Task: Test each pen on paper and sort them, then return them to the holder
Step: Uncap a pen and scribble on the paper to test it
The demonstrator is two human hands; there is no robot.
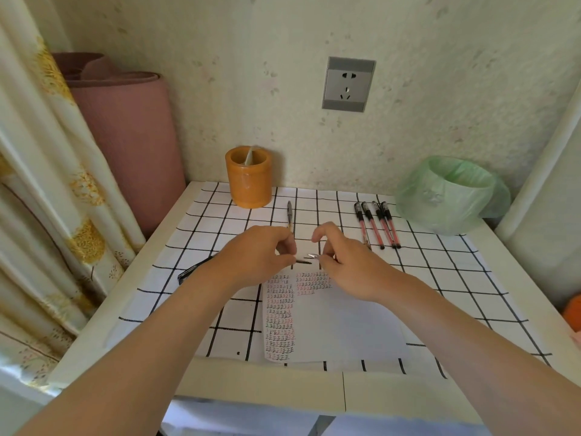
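Where the two hands meet above the top edge of the paper [333, 322], the held pen [304, 262] spans the gap between them: dark slim end at the left hand [257, 258], silvery bit at the right hand [347, 265]. Both hands pinch it with curled fingertips, one end each. Cannot tell whether it's one piece or cap and barrel apart, too small. The paper lies flat on the checked cloth [440, 278], near the centre of the bench [251, 391]; its left column and a short block at the top are filled with rows of small black and red marks. A black pen [289, 214] lies on the cloth just behind the left hand, pointing roughly toward the wall, near end hidden by the fingers. A second black pen [192, 270] lies angled at the left, partly under the left wrist. Four red pens [379, 225] lie side by side on the right, close together, black caps toward the wall. The orange holder [248, 184] stands upright at the back left of the cloth, by the wall; something pale sticks up inside, can't identify. A bin [440, 212] with a green bag liner sits back right, just beside the red pens. A wall socket [349, 84] above. A pink rolled mat [125, 136] and a patterned curtain [47, 152] stand left of the bench.
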